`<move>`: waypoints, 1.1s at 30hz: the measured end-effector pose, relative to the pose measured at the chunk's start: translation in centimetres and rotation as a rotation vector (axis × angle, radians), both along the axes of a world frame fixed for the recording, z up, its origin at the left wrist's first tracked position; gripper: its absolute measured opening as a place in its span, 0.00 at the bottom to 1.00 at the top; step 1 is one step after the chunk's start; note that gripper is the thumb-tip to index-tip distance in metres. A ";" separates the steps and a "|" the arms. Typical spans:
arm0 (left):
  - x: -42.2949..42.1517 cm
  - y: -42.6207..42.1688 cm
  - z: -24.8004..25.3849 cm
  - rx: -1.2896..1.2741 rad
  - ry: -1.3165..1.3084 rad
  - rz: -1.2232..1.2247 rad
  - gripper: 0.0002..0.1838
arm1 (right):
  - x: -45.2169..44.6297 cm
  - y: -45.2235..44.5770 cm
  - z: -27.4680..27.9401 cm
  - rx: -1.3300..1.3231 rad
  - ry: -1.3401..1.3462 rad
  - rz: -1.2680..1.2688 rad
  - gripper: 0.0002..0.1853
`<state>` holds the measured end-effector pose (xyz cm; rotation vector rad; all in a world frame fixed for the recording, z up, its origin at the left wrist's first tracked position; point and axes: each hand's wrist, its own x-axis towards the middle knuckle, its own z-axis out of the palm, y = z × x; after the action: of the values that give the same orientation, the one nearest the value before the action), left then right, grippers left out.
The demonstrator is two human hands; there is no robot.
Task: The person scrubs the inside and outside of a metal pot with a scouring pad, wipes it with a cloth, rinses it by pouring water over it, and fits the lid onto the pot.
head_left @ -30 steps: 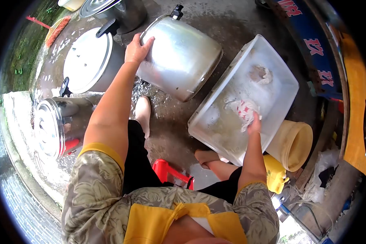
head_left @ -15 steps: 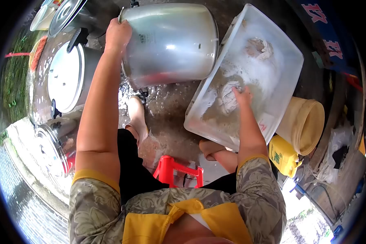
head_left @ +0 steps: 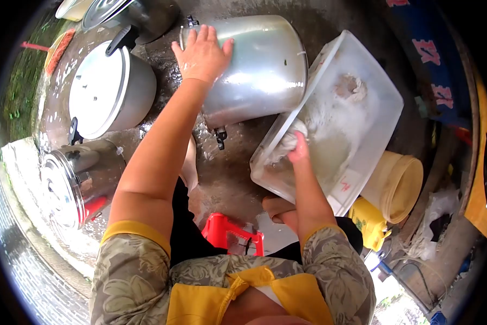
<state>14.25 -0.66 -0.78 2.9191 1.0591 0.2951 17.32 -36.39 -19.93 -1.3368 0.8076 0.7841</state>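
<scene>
Fingers [head_left: 202, 36] of the left hand [head_left: 204, 58] are spread on the pot [head_left: 262, 70], which, lying beside the tub's left edge [head_left: 281, 128], could be rolled by uneven pressure, while a cloth [head_left: 290, 137] is gripped inside by the right hand [head_left: 298, 150].

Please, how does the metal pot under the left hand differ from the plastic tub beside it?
The pot is shiny metal, while the tub is cloudy, see-through plastic. The pot is round; the tub is boxy. The pot lies on its side, whereas the tub has its open side up and holds foamy water. Both have a hand at them: the left hand spread on the pot, the right hand holding a cloth in the tub.
</scene>
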 end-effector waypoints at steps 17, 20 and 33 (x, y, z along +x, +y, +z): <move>-0.7 1.1 -1.4 -0.076 0.000 -0.153 0.30 | 0.7 27.5 19.6 -0.012 -1.661 0.369 0.15; -0.6 0.0 0.2 0.000 0.158 -0.105 0.28 | 3.1 26.0 19.0 -0.395 -1.860 0.516 0.15; -0.3 -0.8 1.7 -0.125 0.074 -0.043 0.34 | 16.9 11.6 19.6 -0.885 -1.622 0.678 0.17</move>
<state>13.93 -1.41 0.95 2.8563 0.9842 0.1162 34.19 -24.75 -0.35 -2.4204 -0.7607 -0.4298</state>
